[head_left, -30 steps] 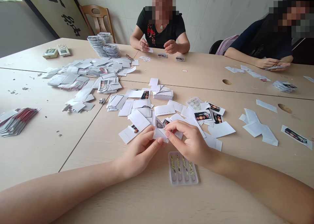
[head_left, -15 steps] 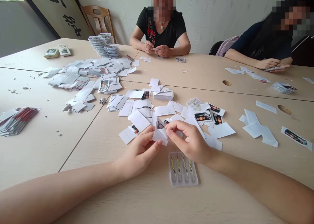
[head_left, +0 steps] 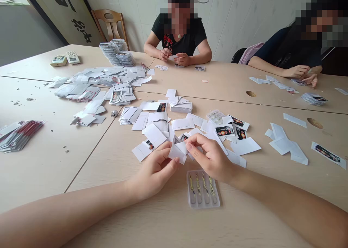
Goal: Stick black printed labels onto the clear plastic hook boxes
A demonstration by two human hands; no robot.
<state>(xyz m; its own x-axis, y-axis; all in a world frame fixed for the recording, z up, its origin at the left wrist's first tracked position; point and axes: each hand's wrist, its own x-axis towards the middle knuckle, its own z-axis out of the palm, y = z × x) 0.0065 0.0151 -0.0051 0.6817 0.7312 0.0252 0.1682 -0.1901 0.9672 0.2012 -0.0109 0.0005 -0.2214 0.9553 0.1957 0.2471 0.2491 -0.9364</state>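
My left hand [head_left: 154, 170] and my right hand [head_left: 210, 157] both pinch one small white paper card [head_left: 177, 151], held just above the table with its edges partly folded. A printed picture shows on its inner face. Right below my hands lies a clear plastic tray [head_left: 202, 188] with several yellow-wrapped fish hooks in it. Loose white cards [head_left: 154, 134] lie scattered just beyond my fingers.
Stacks of cards [head_left: 116, 52] and a spread heap [head_left: 92, 81] fill the far left of the tan table [head_left: 40, 161]. A red-edged pile [head_left: 19, 134] lies at the left edge. Two people sit opposite, handling cards. Two remotes [head_left: 65, 58] and a wooden chair [head_left: 110, 21] stand behind.
My fingers have kept working the card, which has dropped slightly and folded more. The person opposite brought both hands together on a card.
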